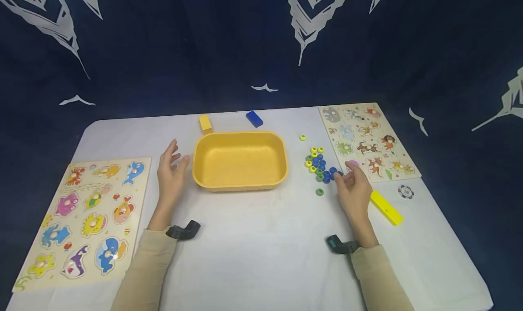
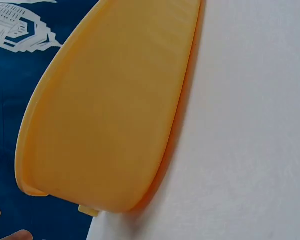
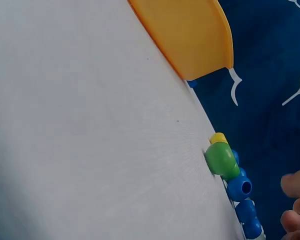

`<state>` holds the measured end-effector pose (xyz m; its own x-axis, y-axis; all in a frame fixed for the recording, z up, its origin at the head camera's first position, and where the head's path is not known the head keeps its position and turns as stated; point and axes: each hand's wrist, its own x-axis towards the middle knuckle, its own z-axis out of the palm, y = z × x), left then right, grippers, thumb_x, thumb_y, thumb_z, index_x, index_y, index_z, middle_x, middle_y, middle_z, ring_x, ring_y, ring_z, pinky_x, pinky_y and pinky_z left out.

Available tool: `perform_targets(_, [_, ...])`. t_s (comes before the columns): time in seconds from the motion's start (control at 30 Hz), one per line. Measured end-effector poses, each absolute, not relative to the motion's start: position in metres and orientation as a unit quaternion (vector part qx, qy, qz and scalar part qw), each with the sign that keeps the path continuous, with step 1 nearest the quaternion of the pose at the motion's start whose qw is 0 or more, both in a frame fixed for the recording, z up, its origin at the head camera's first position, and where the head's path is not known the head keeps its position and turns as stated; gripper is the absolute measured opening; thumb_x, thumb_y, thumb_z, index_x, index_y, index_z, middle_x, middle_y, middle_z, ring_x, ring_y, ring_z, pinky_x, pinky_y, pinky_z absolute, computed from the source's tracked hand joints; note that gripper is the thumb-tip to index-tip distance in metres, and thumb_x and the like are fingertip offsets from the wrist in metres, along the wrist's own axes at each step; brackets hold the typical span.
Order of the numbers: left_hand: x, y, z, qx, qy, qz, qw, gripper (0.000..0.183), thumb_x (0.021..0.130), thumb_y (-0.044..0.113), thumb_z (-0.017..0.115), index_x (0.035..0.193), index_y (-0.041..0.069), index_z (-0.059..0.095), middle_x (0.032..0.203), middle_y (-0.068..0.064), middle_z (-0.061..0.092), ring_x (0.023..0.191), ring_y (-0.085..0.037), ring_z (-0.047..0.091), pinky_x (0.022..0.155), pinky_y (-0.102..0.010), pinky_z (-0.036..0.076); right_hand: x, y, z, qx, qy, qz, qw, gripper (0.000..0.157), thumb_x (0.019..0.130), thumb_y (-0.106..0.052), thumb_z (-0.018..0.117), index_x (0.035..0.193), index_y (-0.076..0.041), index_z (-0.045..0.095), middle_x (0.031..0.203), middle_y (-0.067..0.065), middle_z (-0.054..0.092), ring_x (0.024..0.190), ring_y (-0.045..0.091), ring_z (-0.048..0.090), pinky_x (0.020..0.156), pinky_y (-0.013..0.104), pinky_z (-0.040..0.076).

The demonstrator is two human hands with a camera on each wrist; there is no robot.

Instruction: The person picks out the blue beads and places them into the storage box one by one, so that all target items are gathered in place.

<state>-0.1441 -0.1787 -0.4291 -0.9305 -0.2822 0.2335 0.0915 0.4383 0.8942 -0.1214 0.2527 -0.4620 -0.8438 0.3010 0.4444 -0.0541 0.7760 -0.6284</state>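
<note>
My left hand (image 1: 171,175) is held beside the left end of a yellow plastic tray (image 1: 240,187), fingers loosely bent, holding nothing. The tray's inside is bare. At the right, my right hand (image 1: 353,194) hovers by a loose cluster of beads, its fingers relaxed, with no object visible in them. Blue beads (image 1: 327,176) lie nearest its fingertips. Green (image 1: 319,192) and yellow beads (image 1: 308,164) spread to their left, and one yellow bead (image 1: 303,137) sits farther back. The right wrist view shows a large green bead (image 3: 221,158) and a blue bead (image 3: 239,188) near the fingers.
An animal puzzle board (image 1: 91,224) covers the left side of the white table; another board (image 1: 369,140) lies back right. A yellow bar (image 1: 386,207) and a poker chip (image 1: 406,192) lie right of my right hand. Behind the tray are yellow (image 1: 205,124) and blue blocks (image 1: 254,119).
</note>
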Motion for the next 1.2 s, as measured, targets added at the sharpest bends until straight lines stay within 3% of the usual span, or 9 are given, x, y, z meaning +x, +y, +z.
perform_targets(0.33, [-0.146, -0.173, -0.436, 0.055, -0.821, -0.541, 0.173, 0.047, 0.088, 0.019, 0.050, 0.134, 0.021, 0.039, 0.129, -0.008, 0.044, 0.115, -0.026, 0.046, 0.097, -0.048, 0.036, -0.127, 0.255, -0.472, -0.119, -0.917, 0.292, 0.243, 0.031, 0.082, -0.015, 0.059, 0.111, -0.005, 0.059, 0.067, 0.008, 0.055, 0.054, 0.018, 0.045, 0.047, 0.024, 0.033])
perform_targets(0.8, [-0.149, -0.170, -0.443, 0.051, -0.811, -0.563, 0.151, 0.042, 0.091, 0.021, 0.047, 0.132, 0.017, 0.042, 0.125, -0.012, 0.050, 0.111, -0.026, 0.049, 0.094, -0.044, 0.041, -0.130, 0.254, -0.473, -0.125, -0.930, 0.260, 0.226, 0.024, 0.080, -0.013, 0.062, 0.101, -0.001, 0.064, 0.066, 0.009, 0.052, 0.059, 0.021, 0.043, 0.053, 0.027, 0.029])
perform_targets(1.0, [-0.149, -0.167, -0.446, 0.068, -0.800, -0.582, 0.129, 0.039, 0.091, 0.018, 0.046, 0.130, 0.016, 0.045, 0.119, -0.010, 0.053, 0.105, -0.023, 0.053, 0.087, -0.038, 0.048, -0.130, 0.247, -0.462, -0.119, -0.916, 0.282, 0.258, 0.024, 0.081, -0.017, 0.063, 0.101, -0.004, 0.063, 0.067, 0.006, 0.053, 0.055, 0.018, 0.042, 0.047, 0.024, 0.030])
perform_targets(1.2, [-0.150, -0.164, -0.446, 0.097, -0.776, -0.613, 0.111, 0.036, 0.090, 0.014, 0.047, 0.126, 0.015, 0.049, 0.115, -0.011, 0.054, 0.099, -0.024, 0.055, 0.082, -0.031, 0.051, -0.152, 0.222, -0.439, -0.048, -0.896, 0.365, 0.248, 0.027, 0.081, -0.030, 0.063, 0.103, -0.013, 0.063, 0.071, -0.001, 0.055, 0.053, 0.013, 0.040, 0.039, 0.017, 0.029])
